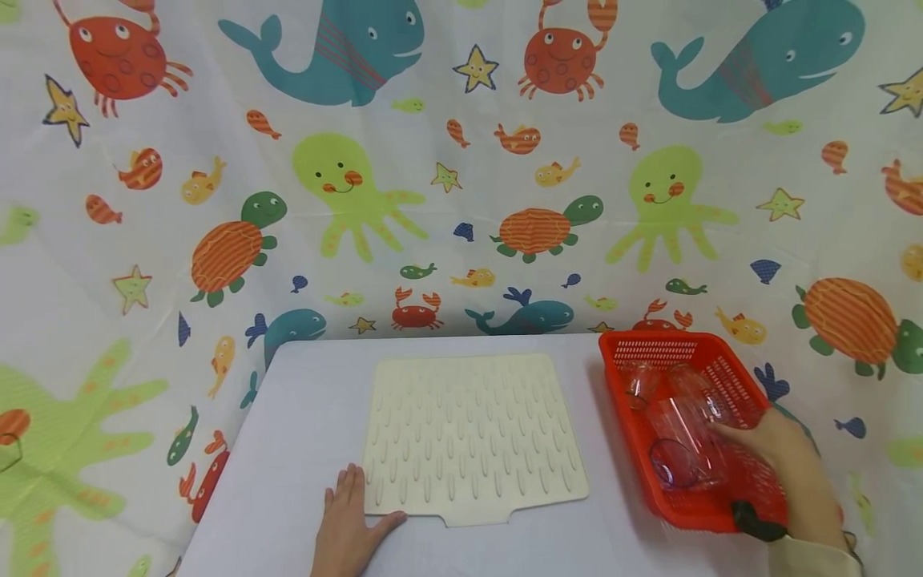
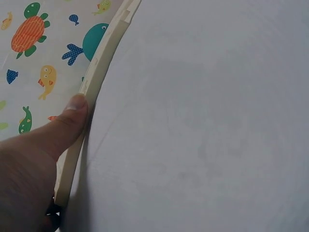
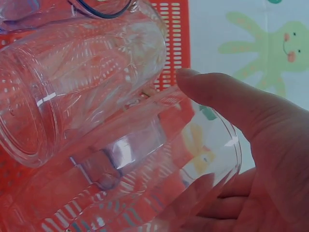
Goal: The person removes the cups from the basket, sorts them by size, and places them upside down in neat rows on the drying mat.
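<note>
My left hand rests at the near left corner of a cream draining board with rows of raised ridges. Its fingers lie straight along the left edge, and the thumb presses the front edge, as the left wrist view also shows. Over on the right, my right hand reaches into a red plastic basket. It grips a clear drinking glass near the mouth, thumb on the near side and fingers showing through the far wall. Another clear glass lies on its side next to it.
More clear glassware lies in the basket, one piece with a dark blue ring. The board and basket stand on a white table. A sea-animal curtain hangs behind and at the sides.
</note>
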Demonstrator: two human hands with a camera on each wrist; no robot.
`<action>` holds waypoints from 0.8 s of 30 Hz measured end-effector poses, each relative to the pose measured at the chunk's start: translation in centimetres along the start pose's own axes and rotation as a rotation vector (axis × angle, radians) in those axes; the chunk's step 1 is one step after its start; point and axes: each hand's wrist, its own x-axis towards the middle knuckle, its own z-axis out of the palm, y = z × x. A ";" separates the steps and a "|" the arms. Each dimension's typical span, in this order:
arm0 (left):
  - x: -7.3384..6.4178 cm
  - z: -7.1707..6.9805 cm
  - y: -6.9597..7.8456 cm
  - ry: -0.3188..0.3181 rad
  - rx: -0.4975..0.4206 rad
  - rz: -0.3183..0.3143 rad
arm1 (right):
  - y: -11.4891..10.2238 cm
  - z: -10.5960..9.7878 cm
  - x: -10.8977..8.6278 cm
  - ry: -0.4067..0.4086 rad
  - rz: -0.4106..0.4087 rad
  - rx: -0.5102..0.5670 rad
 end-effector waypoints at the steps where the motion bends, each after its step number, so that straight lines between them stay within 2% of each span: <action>1: 0.0 0.0 0.0 -0.002 0.002 0.000 | 0.1 0.0 -0.1 -0.002 0.007 0.004; 14: -0.1 0.2 0.1 0.010 0.008 -0.001 | 0.2 -0.1 -0.5 -0.022 0.065 -0.034; 19: 0.0 0.3 0.0 0.020 0.005 0.000 | 0.3 -0.1 -0.6 -0.021 0.081 0.005; 24: -0.1 0.1 0.1 0.042 0.001 0.018 | 0.4 0.0 -0.9 0.028 0.093 0.046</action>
